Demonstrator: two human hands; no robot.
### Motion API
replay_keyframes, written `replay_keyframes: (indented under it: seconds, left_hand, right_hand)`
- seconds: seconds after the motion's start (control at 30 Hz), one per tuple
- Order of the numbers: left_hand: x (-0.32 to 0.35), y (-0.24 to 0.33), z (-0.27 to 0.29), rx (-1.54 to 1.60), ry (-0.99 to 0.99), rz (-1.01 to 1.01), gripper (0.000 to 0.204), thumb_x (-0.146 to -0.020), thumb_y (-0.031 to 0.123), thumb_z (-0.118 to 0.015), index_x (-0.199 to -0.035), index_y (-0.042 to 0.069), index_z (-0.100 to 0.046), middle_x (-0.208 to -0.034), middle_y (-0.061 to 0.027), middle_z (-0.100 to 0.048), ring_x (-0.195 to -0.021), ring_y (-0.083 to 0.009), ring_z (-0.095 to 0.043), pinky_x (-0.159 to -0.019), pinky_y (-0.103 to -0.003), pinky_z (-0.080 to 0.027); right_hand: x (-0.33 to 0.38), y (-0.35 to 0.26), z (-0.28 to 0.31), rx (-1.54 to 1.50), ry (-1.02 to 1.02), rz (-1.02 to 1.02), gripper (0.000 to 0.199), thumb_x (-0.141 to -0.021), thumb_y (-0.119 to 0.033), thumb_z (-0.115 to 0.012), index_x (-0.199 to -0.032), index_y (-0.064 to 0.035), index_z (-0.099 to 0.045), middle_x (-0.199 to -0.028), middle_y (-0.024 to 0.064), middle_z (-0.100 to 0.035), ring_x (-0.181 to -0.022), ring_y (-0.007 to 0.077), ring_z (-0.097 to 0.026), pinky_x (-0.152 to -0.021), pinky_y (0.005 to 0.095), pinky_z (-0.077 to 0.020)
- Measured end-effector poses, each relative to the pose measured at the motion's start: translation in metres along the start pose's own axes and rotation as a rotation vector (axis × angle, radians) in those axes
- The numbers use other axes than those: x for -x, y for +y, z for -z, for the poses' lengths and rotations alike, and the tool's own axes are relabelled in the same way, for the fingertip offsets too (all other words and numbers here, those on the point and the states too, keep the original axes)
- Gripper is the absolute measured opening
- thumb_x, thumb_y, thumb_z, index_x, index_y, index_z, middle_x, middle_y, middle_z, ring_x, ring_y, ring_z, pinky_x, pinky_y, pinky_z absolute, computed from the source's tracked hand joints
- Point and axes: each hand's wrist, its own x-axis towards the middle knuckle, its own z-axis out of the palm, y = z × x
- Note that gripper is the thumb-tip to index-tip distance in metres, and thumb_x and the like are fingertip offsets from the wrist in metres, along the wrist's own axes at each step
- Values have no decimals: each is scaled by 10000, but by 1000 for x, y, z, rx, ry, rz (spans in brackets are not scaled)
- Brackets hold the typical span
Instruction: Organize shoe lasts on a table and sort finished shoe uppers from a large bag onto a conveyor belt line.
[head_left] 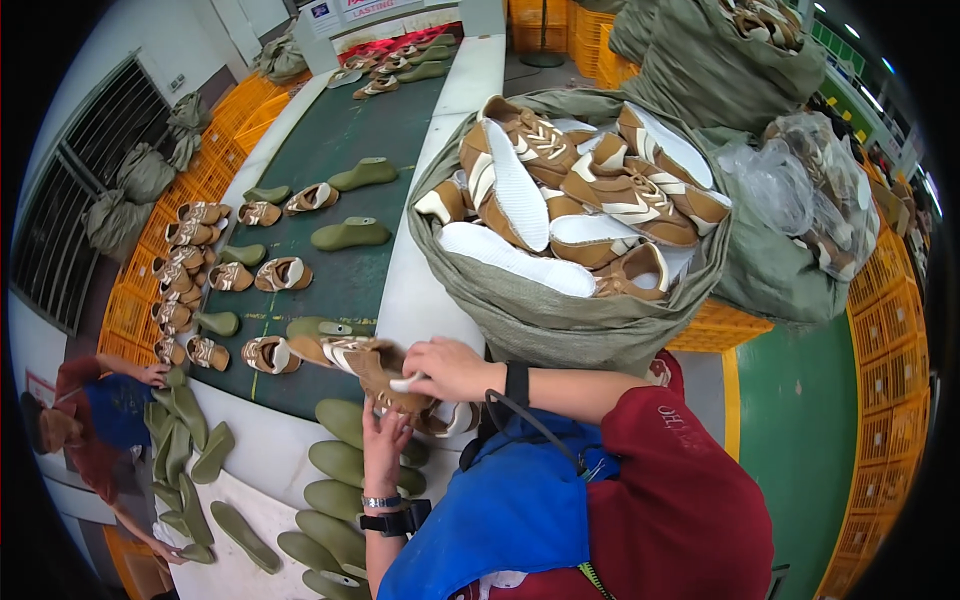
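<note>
A brown shoe upper [372, 366] with cream stripes is held between my two hands, just above the near edge of the bench. My left hand [384, 445] grips it from below, with its fingers bent against the heel end. From the right, my right hand [445, 370] closes on the collar, and something white shows at one of its fingertips. Another brown shoe [448, 419] lies just under my right wrist, partly covered. Several green shoe lasts [338, 497] stand in rows on the white table beside my left forearm. A green last [320, 328] lies behind the held upper.
A large sack [560, 325] full of brown shoes with white soles stands at the right. Shoes and lasts sit on the green conveyor belt [335, 262]. At the left, a co-worker [95, 410] handles lasts. Orange crates [885, 450] line the right side.
</note>
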Motion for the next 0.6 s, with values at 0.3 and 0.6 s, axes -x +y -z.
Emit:
replay_keyframes:
  seconds: [0.3, 0.6]
  left_hand:
    - [-1, -31, 8, -481, -265, -80, 600, -884, 95, -584, -1407, 81, -291, -1133, -88, -555, -974, -132, -537, -823, -251, -449]
    - [9, -17, 6, -645, -268, -169, 469, -871, 124, -595, -1307, 39, -445, -1089, -122, -614, -961, -183, -591, -840, -301, -473]
  right_hand:
    - [25, 56, -31, 597, -243, -206, 141, -746, -166, -619, -873, -125, -663, -898, 75, -617, -900, 292, -562, -775, 391, -456]
    - [88, 0, 165, 527, 369, -653, 244, -826, -263, -602, -946, -53, -630, -955, 137, -642, -864, 350, -600, -740, 413, -477]
